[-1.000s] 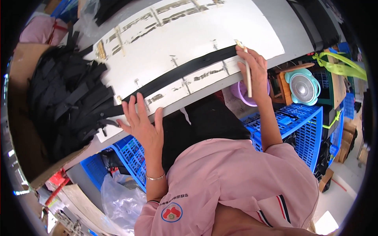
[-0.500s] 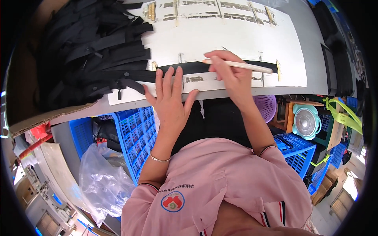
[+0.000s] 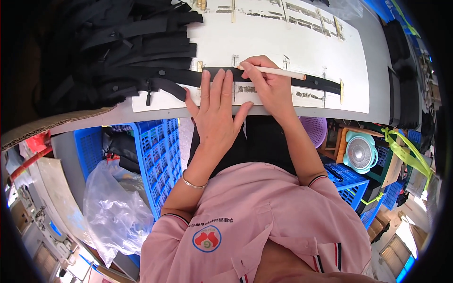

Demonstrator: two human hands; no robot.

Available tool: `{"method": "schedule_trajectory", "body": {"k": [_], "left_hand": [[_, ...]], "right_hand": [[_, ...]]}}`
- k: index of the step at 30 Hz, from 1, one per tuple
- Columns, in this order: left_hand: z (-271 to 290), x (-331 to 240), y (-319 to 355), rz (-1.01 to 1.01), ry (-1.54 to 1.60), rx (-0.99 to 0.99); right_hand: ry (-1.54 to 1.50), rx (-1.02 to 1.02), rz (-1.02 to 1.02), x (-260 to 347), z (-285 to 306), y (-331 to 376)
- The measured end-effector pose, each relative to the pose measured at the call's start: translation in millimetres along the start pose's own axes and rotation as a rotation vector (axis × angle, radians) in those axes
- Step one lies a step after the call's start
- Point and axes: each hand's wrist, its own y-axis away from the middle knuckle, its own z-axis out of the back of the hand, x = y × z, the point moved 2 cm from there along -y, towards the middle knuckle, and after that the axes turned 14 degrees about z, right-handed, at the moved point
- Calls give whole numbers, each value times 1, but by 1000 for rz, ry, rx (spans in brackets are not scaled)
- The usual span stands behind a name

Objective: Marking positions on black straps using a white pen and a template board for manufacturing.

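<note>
A long black fabric strip (image 3: 311, 84) lies across the near part of a white board (image 3: 269, 45), between small yellowish raised stops. My left hand (image 3: 215, 113) rests flat with its fingers spread, fingertips on the strip's left part. In my right hand (image 3: 274, 92), a white pencil (image 3: 285, 72) is gripped at a low slant. Its tip is at the strip's upper edge, close to a dark mark on the board and just right of my left fingertips. A black zipper pull (image 3: 148, 94) hangs beside my left thumb's opposite side, near the little finger.
Many black strips (image 3: 137, 52) are heaped at the left, over a cardboard edge (image 3: 61, 121). Below the table stand a blue crate (image 3: 155, 155), a clear plastic bag (image 3: 115, 207), a purple basket (image 3: 314, 130) and a turquoise fan (image 3: 361, 152).
My right hand has moved left along the strip with the pencil, closer to my left hand. The left hand keeps its place on the strip. The whole view has shifted slightly.
</note>
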Motion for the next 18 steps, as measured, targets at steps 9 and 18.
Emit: {"method": "schedule_trajectory", "body": {"k": [9,18], "left_hand": [[-2,0,1,-4,7,15],[-3,1,1,-21,-18,-2]], "right_hand": [[13,19,20,-2,-2,1],[-38,108,-23,-4,6,3]]}}
